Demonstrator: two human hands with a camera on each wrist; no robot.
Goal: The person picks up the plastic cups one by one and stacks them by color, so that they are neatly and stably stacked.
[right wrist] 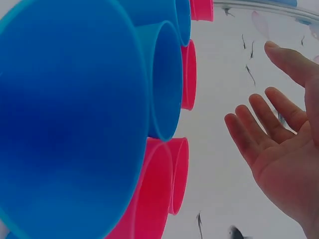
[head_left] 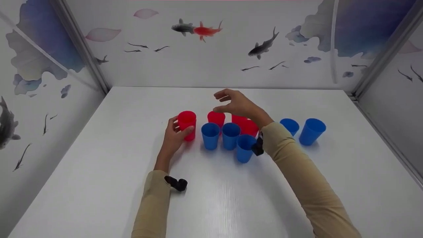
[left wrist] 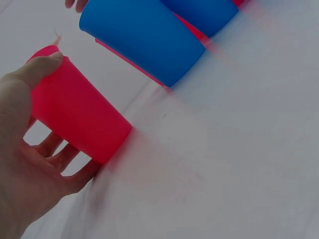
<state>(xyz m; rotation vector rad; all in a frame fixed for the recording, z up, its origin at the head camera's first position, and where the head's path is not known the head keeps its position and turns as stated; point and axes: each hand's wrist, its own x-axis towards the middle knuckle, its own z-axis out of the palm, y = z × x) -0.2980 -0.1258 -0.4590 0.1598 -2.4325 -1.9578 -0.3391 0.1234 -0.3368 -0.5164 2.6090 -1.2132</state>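
The fingers and thumb of the left hand are curled round a red cup, holding it. This cup stands upright on the white desk, at the left end of the group of cups. The right hand is up in the air above the other red cups, its fingers loose and spread, holding nothing. Three blue cups stand close together in front of the red ones. Two more blue cups stand further right, apart from the group.
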